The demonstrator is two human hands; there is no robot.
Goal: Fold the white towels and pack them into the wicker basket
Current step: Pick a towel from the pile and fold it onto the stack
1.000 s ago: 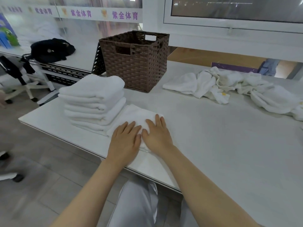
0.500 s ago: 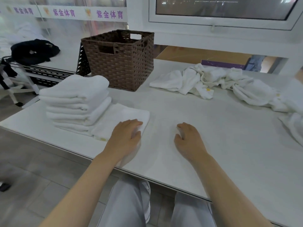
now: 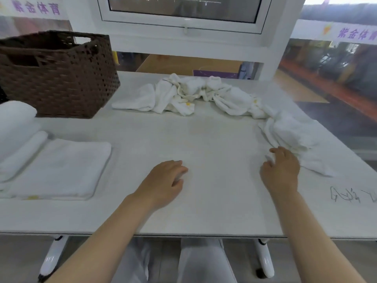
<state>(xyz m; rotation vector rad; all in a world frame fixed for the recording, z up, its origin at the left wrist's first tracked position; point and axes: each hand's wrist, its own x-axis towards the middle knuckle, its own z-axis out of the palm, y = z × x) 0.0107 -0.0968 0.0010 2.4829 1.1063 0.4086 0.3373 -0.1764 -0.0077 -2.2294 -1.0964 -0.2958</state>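
Note:
A folded white towel (image 3: 61,168) lies flat at the near left of the table, beside a stack of folded towels (image 3: 14,135) cut off by the left edge. The brown wicker basket (image 3: 59,78) stands at the back left. Several crumpled white towels (image 3: 183,94) lie in a heap along the back. Another loose towel (image 3: 293,137) lies at the right. My left hand (image 3: 165,180) rests on the bare table with fingers loosely curled, holding nothing. My right hand (image 3: 281,170) reaches the near edge of the loose right towel, fingers bent and touching it.
The white table (image 3: 204,139) has its front edge close to my legs. Black scribbled writing (image 3: 346,196) marks the tabletop at the near right. A white-framed window (image 3: 183,15) stands behind the table.
Both hands left the folded towel. My right hand moved far right to the loose towel, my left hand slid to the table's middle. The view turned to the right.

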